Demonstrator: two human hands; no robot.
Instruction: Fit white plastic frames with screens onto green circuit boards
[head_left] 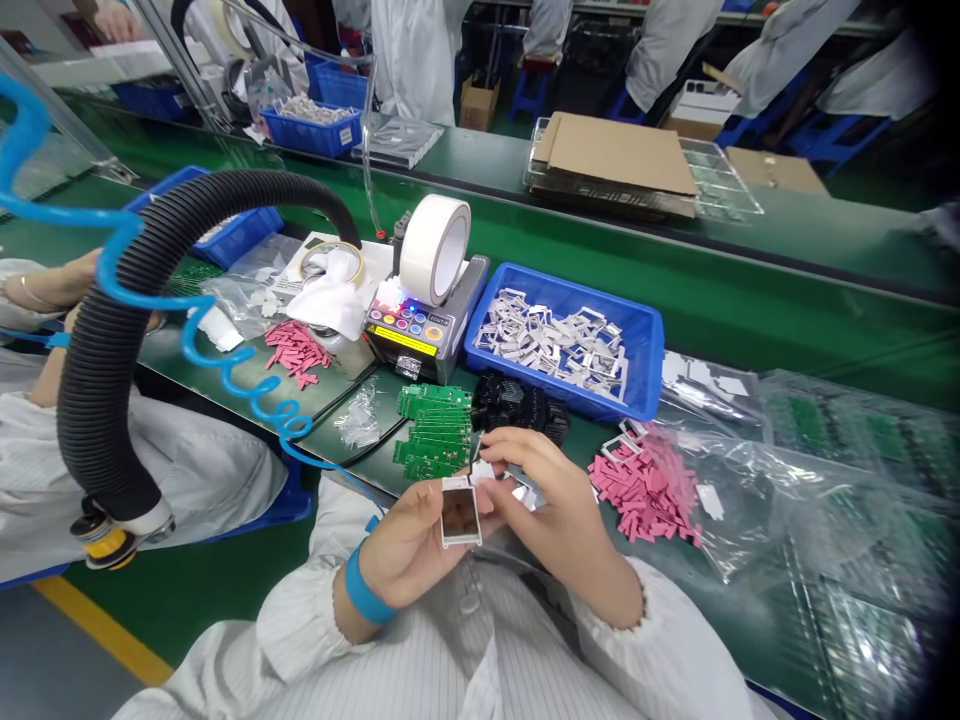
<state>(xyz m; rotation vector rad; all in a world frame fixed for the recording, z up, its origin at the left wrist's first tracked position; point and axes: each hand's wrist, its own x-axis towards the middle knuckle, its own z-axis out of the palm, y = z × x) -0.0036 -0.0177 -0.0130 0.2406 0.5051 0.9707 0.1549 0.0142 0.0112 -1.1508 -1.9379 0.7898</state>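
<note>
We find the near edge of the green worktop (750,300) just ahead of both hands, which work in the open room between that edge and the person's lap. To the left the room is narrowed by a black corrugated hose (105,360) and a blue coiled air line (225,365), both hanging across the worktop's edge.

Directly beyond the hands lie a stack of green circuit boards (435,430) and a heap of black parts (521,405). Behind these stand a tape dispenser (424,335) and a blue bin (555,385) of white frames. A pile of pink strips (649,490) lies just right of the right hand, with clear plastic bags (825,470) further right.

The small framed panel (460,512) is held off the worktop. The left hand (409,545) has its grip clamped on the panel's lower and left sides, face up. The right hand (559,510) has its grip drawn together at the panel's upper right corner, fingertips touching it; whether it also pinches a smaller piece there we cannot tell.
</note>
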